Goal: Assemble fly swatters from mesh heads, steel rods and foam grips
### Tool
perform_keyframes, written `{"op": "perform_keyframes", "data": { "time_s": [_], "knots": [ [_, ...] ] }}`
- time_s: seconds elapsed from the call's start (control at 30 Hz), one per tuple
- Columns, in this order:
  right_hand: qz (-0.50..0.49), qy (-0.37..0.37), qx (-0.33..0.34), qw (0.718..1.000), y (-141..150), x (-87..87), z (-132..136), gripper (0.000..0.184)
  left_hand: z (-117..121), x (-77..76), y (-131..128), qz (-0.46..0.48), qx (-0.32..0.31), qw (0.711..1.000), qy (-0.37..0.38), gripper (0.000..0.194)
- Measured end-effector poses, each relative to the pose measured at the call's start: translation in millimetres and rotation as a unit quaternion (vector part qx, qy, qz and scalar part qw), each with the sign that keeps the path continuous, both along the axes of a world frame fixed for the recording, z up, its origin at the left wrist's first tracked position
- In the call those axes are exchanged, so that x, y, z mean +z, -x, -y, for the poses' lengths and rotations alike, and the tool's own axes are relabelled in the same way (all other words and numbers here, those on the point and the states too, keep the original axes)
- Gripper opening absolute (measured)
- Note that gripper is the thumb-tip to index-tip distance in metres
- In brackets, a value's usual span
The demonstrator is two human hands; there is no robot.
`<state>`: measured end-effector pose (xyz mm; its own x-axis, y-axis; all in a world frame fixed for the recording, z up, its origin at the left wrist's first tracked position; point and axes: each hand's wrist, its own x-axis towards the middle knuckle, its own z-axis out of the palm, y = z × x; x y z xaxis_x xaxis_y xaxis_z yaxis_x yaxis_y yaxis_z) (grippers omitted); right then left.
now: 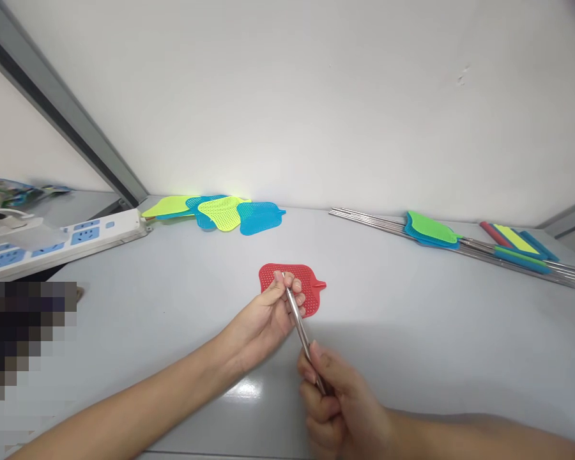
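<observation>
Right hand (341, 409), fingers closed, grips a steel rod (299, 322) whose tip meets a red perforated plastic fly-swatter head (269, 276) held in the curled left hand (261, 322).

The power strip (76, 239) blocks passage leftward; steel rods (368, 219) and green swatter heads (429, 230) block it rightward along the wall.
</observation>
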<state>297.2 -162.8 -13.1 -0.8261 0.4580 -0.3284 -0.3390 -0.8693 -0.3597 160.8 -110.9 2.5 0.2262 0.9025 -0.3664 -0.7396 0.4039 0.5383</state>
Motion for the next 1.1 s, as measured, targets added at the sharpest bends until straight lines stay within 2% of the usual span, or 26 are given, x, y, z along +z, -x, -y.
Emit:
{"op": "perform_keyframes", "data": {
  "time_s": [0.2, 0.3, 0.47, 0.6, 0.87, 1.1],
  "knots": [
    [-0.029, 0.005, 0.01, 1.0, -3.5, -2.2, -1.7, 0.038, 2.2, 7.2, 0.6, 0.058, -0.032, 0.998, -0.021, 0.013],
    [-0.028, -0.001, 0.01, 1.0, -2.9, -1.7, -2.5, 0.037, 3.0, 7.2, 1.8, 0.056, -0.034, 0.998, -0.017, 0.013],
    [0.006, -0.051, -0.003, 0.999, 2.2, 1.3, -2.5, 0.036, 3.8, 14.4, 2.6, 0.04, -0.03, 0.999, -0.016, 0.013],
    [0.028, -0.08, -0.003, 0.996, 3.7, 3.2, -2.4, 0.036, 3.2, 19.7, 3.6, 0.068, -0.047, 0.996, -0.034, 0.013],
    [0.036, -0.055, -0.005, 0.998, 3.9, 6.7, -5.9, 0.031, -0.5, 12.0, 6.6, 0.081, -0.048, 0.995, -0.019, 0.013],
    [0.038, -0.103, -0.045, 0.993, 8.3, 5.3, -3.9, 0.027, -7.9, 14.8, 17.6, 0.054, -0.042, 0.997, -0.027, 0.015]
  ]
}}
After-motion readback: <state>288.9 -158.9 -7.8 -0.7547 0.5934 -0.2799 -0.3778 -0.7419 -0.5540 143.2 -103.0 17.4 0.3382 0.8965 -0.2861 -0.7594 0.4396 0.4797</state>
